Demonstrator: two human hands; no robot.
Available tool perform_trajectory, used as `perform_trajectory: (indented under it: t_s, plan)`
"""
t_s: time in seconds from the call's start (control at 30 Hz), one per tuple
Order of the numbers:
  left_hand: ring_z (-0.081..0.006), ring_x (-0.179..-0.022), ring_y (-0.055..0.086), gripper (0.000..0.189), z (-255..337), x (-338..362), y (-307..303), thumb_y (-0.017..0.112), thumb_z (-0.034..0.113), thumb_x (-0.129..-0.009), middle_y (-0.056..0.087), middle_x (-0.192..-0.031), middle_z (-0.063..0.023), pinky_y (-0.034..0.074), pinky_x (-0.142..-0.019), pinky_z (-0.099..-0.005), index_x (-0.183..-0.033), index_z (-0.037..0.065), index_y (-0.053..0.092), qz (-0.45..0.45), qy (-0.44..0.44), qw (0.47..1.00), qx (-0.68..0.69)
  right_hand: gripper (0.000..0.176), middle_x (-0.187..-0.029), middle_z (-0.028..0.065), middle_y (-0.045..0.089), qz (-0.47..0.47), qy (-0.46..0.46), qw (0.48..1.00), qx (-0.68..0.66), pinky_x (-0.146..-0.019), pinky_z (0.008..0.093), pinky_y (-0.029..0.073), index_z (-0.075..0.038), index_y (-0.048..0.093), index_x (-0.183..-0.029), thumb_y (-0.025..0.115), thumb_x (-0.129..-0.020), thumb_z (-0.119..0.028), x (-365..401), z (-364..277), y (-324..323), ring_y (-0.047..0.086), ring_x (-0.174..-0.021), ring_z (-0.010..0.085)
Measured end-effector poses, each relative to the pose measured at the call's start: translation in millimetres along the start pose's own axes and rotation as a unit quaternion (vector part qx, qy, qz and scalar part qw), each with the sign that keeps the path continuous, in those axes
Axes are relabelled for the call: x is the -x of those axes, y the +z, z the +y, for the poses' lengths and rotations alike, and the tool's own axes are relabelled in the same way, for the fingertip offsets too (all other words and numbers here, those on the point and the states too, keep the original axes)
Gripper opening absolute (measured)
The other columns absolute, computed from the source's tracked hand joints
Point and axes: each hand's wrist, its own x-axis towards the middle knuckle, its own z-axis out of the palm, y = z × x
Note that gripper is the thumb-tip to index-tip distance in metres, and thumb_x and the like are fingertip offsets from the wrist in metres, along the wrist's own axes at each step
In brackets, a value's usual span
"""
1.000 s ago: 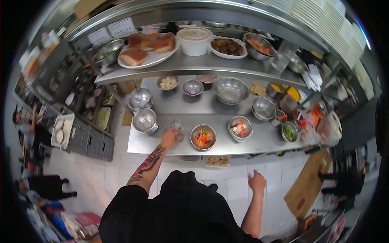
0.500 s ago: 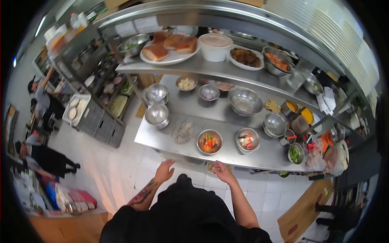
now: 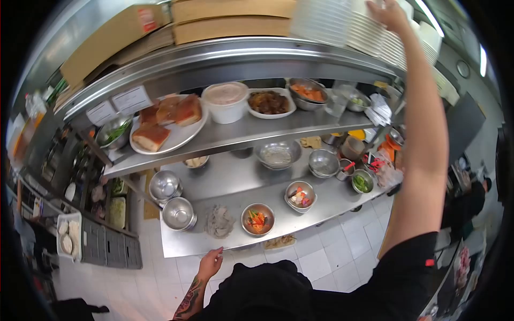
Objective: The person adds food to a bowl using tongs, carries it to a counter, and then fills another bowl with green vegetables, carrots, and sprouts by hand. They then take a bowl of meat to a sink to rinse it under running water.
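My right arm is stretched far up, and my right hand [image 3: 386,15] is at the stack of white plates [image 3: 367,37] on the top shelf. Its fingers are apart and overlap the plates' edges, partly cut off by the frame's top. Low down, my left hand [image 3: 210,263] hangs empty just off the counter's front edge, fingers loosely apart. On the counter close to it lie a crumpled grey cloth [image 3: 219,221] and a steel bowl of sliced orange and green vegetables [image 3: 257,219]. Right of that stands a bowl with mixed pale and red pieces [image 3: 300,196].
Two steel bowls [image 3: 179,213] stand at the counter's left end. The middle shelf [image 3: 225,140] crosses over the counter with a platter of browned meat slabs [image 3: 151,137], a white tub [image 3: 225,104] and more bowls. Cardboard boxes [image 3: 233,22] sit on top. A person [image 3: 465,206] is far right.
My right hand has risen from in front of the counter to the plate stack on the top shelf. My left hand stays low near the counter edge. The view has tilted up and shifted.
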Motion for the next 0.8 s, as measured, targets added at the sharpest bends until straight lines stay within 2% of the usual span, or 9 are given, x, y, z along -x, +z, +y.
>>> perform_trajectory:
  t_s: [0.03,0.07,0.13,0.3,0.47,0.6,0.67,0.77,0.8]
  plan:
    - [-0.0264,-0.081,0.067,0.038,-1.1,0.0,-3.0,0.064,0.012,-0.088,0.067,-0.109,-0.0142,0.054,-0.076,-0.036,-0.126,0.006,0.061,0.007,0.012,1.0,-0.005,0.077,-0.134,0.0217,0.049,-0.091,0.08,0.989,-0.08,-0.064,0.0518,0.06,-0.024,0.044,-0.144,0.078,-0.079,-0.047,10.1,-42.9,-27.4,0.063,-0.1,0.0381]
    - [-0.026,-0.081,0.068,0.039,-2.5,-0.5,-5.3,0.063,0.012,-0.089,0.068,-0.108,-0.0137,0.055,-0.075,-0.0353,-0.127,0.006,0.061,0.017,0.023,1.0,-0.011,0.056,-0.106,0.0202,0.071,-0.154,0.015,0.987,-0.051,-0.079,0.0457,0.06,0.005,0.061,-0.126,0.07,-0.087,-0.034,28.8,-83.0,-67.8,0.071,-0.092,0.0339]
    - [-0.026,-0.083,0.068,0.038,-3.4,-0.1,-1.3,0.063,0.011,-0.09,0.069,-0.107,-0.0134,0.055,-0.074,-0.0348,-0.128,0.006,0.061,0.049,0.006,0.998,0.032,0.037,-0.077,-0.0027,0.062,-0.141,-0.049,0.987,-0.053,-0.048,0.027,0.042,-0.012,0.066,-0.111,0.063,-0.092,-0.043,-12.6,-58.8,-59.7,0.057,-0.063,0.0072]
    - [-0.0198,-0.084,0.069,0.042,-15.2,-22.5,54.8,0.063,0.02,-0.096,0.069,-0.106,-0.0113,0.055,-0.07,-0.0321,-0.133,0.003,0.055,0.083,-0.047,0.976,0.194,0.039,-0.072,-0.0073,0.054,-0.08,-0.104,0.991,-0.042,-0.049,0.024,0.034,-0.018,0.064,-0.114,0.06,-0.092,-0.051,-64.8,-30.5,-49.2,0.048,-0.062,0.0028]
    - [-0.0182,-0.084,0.068,0.059,42.3,-77.0,95.6,0.062,0.033,-0.097,0.063,-0.117,-0.0114,0.055,-0.064,-0.0289,-0.143,0.003,0.043,0.104,-0.185,0.91,0.356,0.029,-0.086,0.0162,0.068,0.191,-0.274,0.942,-0.037,-0.054,0.0306,0.06,0.006,0.066,-0.107,0.069,-0.087,-0.015,-16.4,-63.9,-101.6,0.068,-0.067,0.0241]
    - [-0.0183,-0.081,0.069,0.065,63.1,-115.0,117.2,0.064,0.04,-0.094,0.064,-0.112,-0.0149,0.056,-0.057,-0.0295,-0.141,0.001,0.043,0.135,-0.252,0.894,0.344,0.028,-0.082,0.0152,0.064,0.291,-0.378,0.864,-0.164,-0.049,0.0299,0.057,0.005,0.066,-0.102,0.069,-0.09,-0.019,74.4,-75.2,-125.9,0.066,-0.064,0.028]
    - [-0.0189,-0.077,0.069,0.062,59.6,-127.5,126.3,0.064,0.038,-0.094,0.065,-0.108,-0.0153,0.057,-0.056,-0.0311,-0.139,0.001,0.044,0.122,-0.255,0.904,0.321,0.041,-0.091,0.0152,0.064,0.198,-0.244,0.898,-0.309,-0.046,0.0287,0.056,0.002,0.059,-0.118,0.071,-0.091,-0.026,149.5,-62.6,-120.1,0.064,-0.061,0.0271]
    - [-0.0213,-0.068,0.07,0.05,53.3,-131.9,133.7,0.064,0.03,-0.093,0.068,-0.096,-0.0154,0.059,-0.056,-0.0338,-0.13,0.0,0.05,0.103,-0.246,0.917,0.298,0.034,-0.118,0.0145,0.065,-0.023,0.086,0.863,-0.497,-0.095,0.0301,0.047,-0.005,0.059,-0.118,0.057,-0.099,-0.033,329.0,9.1,-52.9,0.061,-0.109,0.0212]
    - [-0.0218,-0.069,0.07,0.045,39.9,-135.6,140.8,0.063,0.027,-0.093,0.068,-0.095,-0.0156,0.059,-0.057,-0.0334,-0.127,0.0,0.052,0.121,-0.231,0.916,0.304,0.015,-0.115,0.0182,0.066,-0.258,-0.204,0.804,-0.495,-0.086,0.0344,0.054,-0.002,0.062,-0.099,0.069,-0.088,-0.011,360.6,-66.3,-65.3,0.066,-0.102,0.0242]
